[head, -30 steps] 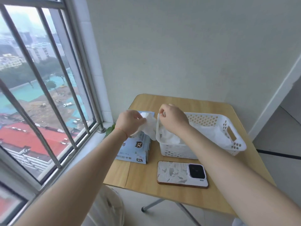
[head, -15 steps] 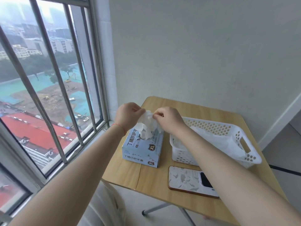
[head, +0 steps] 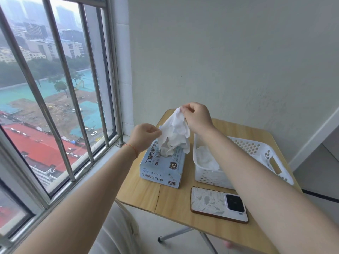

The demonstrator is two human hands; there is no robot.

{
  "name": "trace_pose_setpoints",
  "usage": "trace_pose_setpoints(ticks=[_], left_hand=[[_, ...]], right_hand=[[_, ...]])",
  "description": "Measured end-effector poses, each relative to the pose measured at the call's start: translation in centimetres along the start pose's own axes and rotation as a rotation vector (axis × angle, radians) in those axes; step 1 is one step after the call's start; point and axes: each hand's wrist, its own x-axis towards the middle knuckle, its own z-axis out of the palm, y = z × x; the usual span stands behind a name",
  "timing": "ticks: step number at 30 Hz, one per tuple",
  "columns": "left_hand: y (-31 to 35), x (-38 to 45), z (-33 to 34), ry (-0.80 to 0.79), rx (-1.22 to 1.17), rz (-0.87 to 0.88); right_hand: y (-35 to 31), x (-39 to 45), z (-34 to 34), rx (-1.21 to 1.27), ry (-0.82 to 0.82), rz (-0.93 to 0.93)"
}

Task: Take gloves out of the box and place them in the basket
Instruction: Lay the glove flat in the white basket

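So both hands pinch a white glove (head: 174, 129) above the box (head: 163, 167): right hand (head: 197, 117) up top, left hand (head: 145, 136) at its side. Its lower end bunches at the box's opening, and the right forearm hides part of the basket (head: 256, 149).

The opening of the glove box (head: 162, 166) is hidden by the crumpled white gloves (head: 174, 133) that hang over it. The near right corner of the basket (head: 256, 149) and part of its contents are covered by the right forearm. The small print on the box cannot be read. The legs of the table (head: 176, 202) are cut off by the lower edge.
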Motion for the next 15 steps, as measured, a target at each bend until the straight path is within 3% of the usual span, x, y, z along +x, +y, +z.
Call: trace_pose_setpoints(ticks=[3,7,11,15], left_hand=[[0.8,0.1,-0.8,0.100,-0.074,-0.023],[3.5,0.4,-2.1,0.203,-0.375,-0.075],[5.1,0.8,-2.7,0.202,-0.503,-0.102],[5.6,0.3,-2.0,0.086,-0.544,-0.211]], right_hand=[[-0.3,0.1,-0.3,0.047,0.032,0.051],[-1.0,0.1,-0.8,0.225,0.042,0.173],[-0.9,-0.2,-1.9,0.485,0.034,0.320],[-0.2,-1.0,-3.4,0.114,0.058,0.301]])
